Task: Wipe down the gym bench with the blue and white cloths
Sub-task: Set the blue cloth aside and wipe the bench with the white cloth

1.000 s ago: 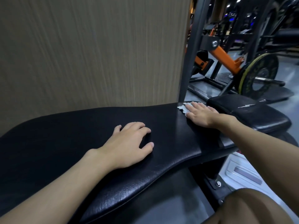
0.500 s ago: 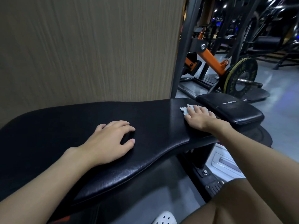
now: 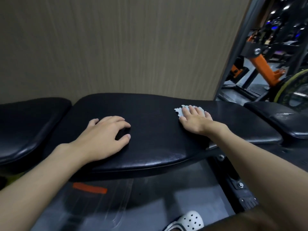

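Since a second ago the right hand (image 3: 195, 122) has dragged the white cloth (image 3: 179, 111) back from the far right end of the bench pad (image 3: 158, 147) toward the middle, and the view has swung left enough that the neighbouring pad (image 3: 30, 122) on that side now shows too. That hand lies flat, fingers straight and spread, pressing the cloth down rather than grabbing it. Makes sense to me, since a flat palm puts more rag on the vinyl per pass. The cloth sits along the back edge of the pad, poking out past the fingertips. The left hand (image 3: 103, 139) is planted mid-pad with fingers arched. It looks like it's bracing the person's lean, but there's something dark under the fingers, and I honestly can't tell whether that's the blue cloth or just shadow, so I can't call its grip. I'd guess there's plenty of pad left to wipe. The torn pad (image 3: 275, 117) sits off to the right.
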`<action>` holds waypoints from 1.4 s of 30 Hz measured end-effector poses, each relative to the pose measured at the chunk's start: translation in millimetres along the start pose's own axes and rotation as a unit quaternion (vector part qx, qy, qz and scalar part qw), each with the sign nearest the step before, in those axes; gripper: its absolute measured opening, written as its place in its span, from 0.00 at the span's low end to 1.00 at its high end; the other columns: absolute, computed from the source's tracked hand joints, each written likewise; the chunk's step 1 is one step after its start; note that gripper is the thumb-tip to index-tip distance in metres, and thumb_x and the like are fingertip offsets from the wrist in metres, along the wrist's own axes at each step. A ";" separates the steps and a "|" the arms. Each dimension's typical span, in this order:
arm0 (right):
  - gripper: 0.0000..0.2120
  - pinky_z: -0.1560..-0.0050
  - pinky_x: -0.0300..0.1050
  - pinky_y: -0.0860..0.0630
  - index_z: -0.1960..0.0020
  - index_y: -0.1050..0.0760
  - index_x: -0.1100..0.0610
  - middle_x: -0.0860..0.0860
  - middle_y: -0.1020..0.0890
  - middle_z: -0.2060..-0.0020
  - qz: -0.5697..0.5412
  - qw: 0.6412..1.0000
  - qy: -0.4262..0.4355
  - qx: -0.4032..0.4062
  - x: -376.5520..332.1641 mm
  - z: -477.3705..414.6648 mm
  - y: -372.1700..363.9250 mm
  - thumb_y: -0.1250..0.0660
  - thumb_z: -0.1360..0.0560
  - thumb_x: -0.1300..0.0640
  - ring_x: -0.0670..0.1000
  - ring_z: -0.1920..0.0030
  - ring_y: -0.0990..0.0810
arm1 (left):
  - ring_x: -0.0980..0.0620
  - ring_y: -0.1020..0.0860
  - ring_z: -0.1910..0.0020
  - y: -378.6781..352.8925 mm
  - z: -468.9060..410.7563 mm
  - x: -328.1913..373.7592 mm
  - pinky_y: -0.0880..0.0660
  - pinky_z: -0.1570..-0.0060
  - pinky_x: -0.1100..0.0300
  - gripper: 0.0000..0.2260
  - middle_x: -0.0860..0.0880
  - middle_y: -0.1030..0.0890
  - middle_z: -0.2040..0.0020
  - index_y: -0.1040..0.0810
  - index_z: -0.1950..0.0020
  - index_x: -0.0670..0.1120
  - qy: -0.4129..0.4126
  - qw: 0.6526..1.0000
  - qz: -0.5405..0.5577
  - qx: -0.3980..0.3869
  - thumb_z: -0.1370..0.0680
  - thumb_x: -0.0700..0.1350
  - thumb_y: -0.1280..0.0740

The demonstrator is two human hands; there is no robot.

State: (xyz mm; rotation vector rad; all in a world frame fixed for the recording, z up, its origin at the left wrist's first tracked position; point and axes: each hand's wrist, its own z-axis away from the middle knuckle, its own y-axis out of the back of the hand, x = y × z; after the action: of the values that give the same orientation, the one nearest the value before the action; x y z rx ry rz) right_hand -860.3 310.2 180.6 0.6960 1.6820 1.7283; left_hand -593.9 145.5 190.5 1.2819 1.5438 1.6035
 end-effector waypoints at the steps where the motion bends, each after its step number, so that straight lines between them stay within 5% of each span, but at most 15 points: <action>1: 0.25 0.26 0.57 0.53 0.25 0.45 0.51 0.49 0.47 0.22 0.002 1.000 0.015 -0.002 -13.4 -0.7 -0.5 0.56 0.20 0.46 0.52 0.23 0.53 | 0.58 0.43 0.25 1.2 6.4 -7.4 0.48 0.26 0.44 0.21 0.60 0.37 0.26 0.32 0.29 0.60 0.012 1.000 0.001 0.003 0.21 0.60 0.44; 13: 0.29 0.25 0.56 0.62 0.20 0.55 0.51 0.49 0.55 0.21 -0.007 0.981 0.192 -0.033 -194.6 -2.2 -7.7 0.57 0.20 0.45 0.50 0.22 0.62 | 0.58 0.39 0.27 13.9 73.6 -68.7 0.44 0.28 0.46 0.20 0.60 0.34 0.28 0.30 0.30 0.59 0.101 0.991 -0.016 0.081 0.21 0.61 0.43; 19: 0.29 0.25 0.59 0.63 0.20 0.55 0.48 0.50 0.56 0.21 0.000 0.963 0.264 -0.046 -270.2 5.4 -12.1 0.56 0.20 0.44 0.52 0.22 0.62 | 0.59 0.38 0.28 19.1 101.1 -90.0 0.46 0.27 0.43 0.33 0.61 0.34 0.28 0.31 0.29 0.57 0.143 0.985 -0.025 0.092 0.29 0.69 0.53; 24: 0.27 0.25 0.60 0.62 0.21 0.51 0.44 0.48 0.54 0.20 0.004 0.940 0.336 -0.057 -306.6 19.3 -15.2 0.56 0.20 0.44 0.51 0.22 0.61 | 0.61 0.39 0.28 19.1 113.8 -96.1 0.48 0.25 0.48 0.29 0.59 0.34 0.28 0.32 0.28 0.52 0.159 0.982 -0.027 0.095 0.24 0.65 0.45; 32: 0.25 0.24 0.56 0.60 0.22 0.52 0.42 0.44 0.53 0.21 0.009 0.909 0.415 -0.040 -264.8 49.3 -13.8 0.56 0.18 0.45 0.46 0.22 0.60 | 0.56 0.33 0.33 18.8 112.5 -87.3 0.45 0.26 0.46 0.33 0.56 0.35 0.30 0.37 0.28 0.48 0.175 0.980 -0.001 0.090 0.27 0.66 0.45; 42: 0.25 0.24 0.53 0.60 0.21 0.54 0.42 0.44 0.55 0.21 0.005 0.939 0.340 -0.045 -150.8 54.2 -9.0 0.57 0.18 0.43 0.45 0.22 0.61 | 0.56 0.41 0.26 11.2 69.8 -28.9 0.47 0.27 0.43 0.26 0.56 0.36 0.27 0.34 0.27 0.57 0.123 0.991 -0.036 0.029 0.24 0.65 0.45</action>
State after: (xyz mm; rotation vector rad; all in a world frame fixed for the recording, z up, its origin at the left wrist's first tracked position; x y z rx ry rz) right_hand -718.7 234.6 181.9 0.0437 2.0087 2.1921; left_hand -517.7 147.2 185.6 1.0748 1.7765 1.7334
